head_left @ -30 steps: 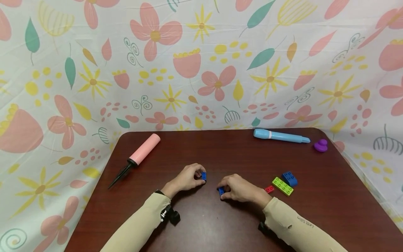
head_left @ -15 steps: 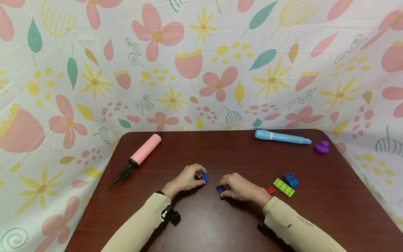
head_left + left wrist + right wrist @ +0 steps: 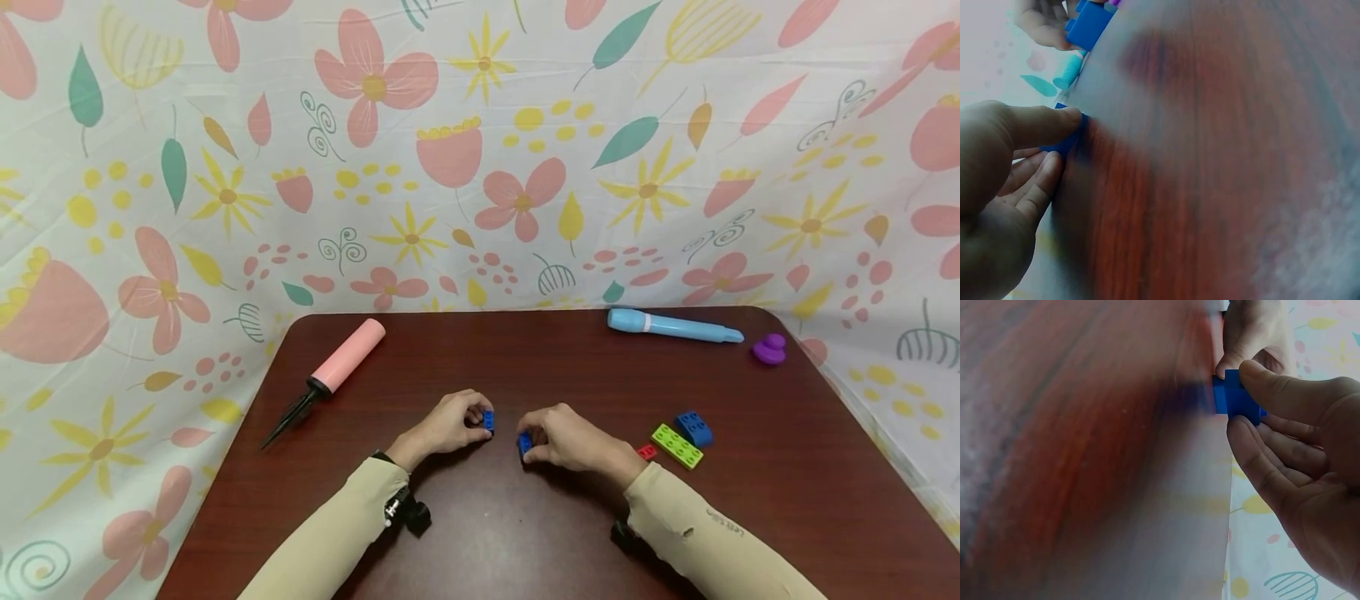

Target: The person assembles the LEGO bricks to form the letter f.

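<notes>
Near the middle of the table, my left hand (image 3: 452, 423) pinches a small blue toy brick (image 3: 488, 421) between thumb and fingers. Its top studs show in the head view, and fingers partly cover the brick in the left wrist view (image 3: 1063, 142). To the right, my right hand (image 3: 567, 440) pinches a second blue brick (image 3: 524, 445), studs visible. The right wrist view shows that brick (image 3: 1242, 403) between thumb and fingertips, overlapping the left one in the line of sight. A small gap separates the two bricks in the head view.
Right of my right hand lie a red brick (image 3: 647, 452), a lime green brick (image 3: 677, 446) and a larger blue brick (image 3: 694, 427). Further back are a light blue pump (image 3: 675, 325) and a purple knobbed object (image 3: 769, 349). A pink pump (image 3: 337, 367) lies at left.
My right hand has shifted slightly away from me and left with its blue brick. My left hand stays nearly where it was, still pinching its brick.
</notes>
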Available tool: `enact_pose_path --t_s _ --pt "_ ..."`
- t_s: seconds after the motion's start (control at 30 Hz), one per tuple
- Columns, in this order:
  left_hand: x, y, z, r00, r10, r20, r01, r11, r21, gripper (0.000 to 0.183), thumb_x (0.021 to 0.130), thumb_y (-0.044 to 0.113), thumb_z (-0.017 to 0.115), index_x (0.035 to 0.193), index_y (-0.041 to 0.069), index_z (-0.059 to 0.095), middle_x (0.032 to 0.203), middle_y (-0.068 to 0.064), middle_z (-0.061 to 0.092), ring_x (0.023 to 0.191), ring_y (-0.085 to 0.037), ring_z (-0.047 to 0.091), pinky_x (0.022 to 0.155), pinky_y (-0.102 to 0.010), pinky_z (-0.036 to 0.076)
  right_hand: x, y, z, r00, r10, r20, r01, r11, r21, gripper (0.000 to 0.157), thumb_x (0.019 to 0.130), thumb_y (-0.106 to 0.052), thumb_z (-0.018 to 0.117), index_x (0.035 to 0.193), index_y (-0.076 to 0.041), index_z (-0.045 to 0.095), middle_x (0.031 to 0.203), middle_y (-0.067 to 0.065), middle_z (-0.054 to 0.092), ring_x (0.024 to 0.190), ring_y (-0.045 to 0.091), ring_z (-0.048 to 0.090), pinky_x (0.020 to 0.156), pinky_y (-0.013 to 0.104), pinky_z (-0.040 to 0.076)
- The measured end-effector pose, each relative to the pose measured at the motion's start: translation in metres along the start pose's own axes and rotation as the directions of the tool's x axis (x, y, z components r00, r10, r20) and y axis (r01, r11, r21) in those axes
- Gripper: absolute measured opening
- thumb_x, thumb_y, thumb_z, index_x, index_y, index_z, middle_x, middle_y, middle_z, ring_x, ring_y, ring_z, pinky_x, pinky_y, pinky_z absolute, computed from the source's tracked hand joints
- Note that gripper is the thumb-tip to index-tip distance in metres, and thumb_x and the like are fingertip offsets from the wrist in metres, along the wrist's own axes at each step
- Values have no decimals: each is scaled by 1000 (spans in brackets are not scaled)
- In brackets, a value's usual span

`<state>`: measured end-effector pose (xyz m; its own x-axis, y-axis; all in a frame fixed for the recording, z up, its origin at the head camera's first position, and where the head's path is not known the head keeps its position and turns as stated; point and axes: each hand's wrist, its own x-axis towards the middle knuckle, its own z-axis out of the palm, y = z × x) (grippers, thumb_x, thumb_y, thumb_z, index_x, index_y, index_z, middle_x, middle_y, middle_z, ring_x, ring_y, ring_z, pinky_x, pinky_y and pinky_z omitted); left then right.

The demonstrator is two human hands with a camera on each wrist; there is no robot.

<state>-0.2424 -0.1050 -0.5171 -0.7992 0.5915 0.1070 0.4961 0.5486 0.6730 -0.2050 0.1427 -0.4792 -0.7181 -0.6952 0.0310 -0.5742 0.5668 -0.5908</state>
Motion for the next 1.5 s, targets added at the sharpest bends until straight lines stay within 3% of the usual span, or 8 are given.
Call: enact_pose_path --t_s 0.3,0.87,1.17,1.5 --pt "1 -1 1 1000 -3 1 3 1000 11 31 82 14 79 109 9 64 97 -1 59 84 -9 61 74 -18 52 4 -2 -4 999 -15 -36 16 1000 25 28 84 -15 77 109 -5 69 95 1 70 78 3 65 63 18 52" --pt "-1 -3 3 999 15 -29 -16 1000 -13 32 81 12 80 108 7 66 97 -3 60 85 -12 63 75 -21 53 16 0 -6 989 -69 -130 65 997 -35 29 83 -16 79 109 -6 72 99 2 71 79 4 64 63 17 51" --pt "-1 -2 3 999 25 -43 -25 1000 -17 32 79 11 82 107 6 67 96 -4 61 84 -14 63 74 -22 53 24 -3 -6 987 -32 -160 29 999 -23 30 83 -15 78 110 -5 71 96 2 71 82 9 68 65 17 53" --pt "1 -4 3 999 11 -38 -11 1000 -3 31 78 14 83 105 8 68 94 -2 60 82 -9 61 73 -18 52 32 -4 -3 980 -51 -194 47 999 -23 29 81 -15 80 107 -8 73 99 2 72 80 11 66 63 20 52"
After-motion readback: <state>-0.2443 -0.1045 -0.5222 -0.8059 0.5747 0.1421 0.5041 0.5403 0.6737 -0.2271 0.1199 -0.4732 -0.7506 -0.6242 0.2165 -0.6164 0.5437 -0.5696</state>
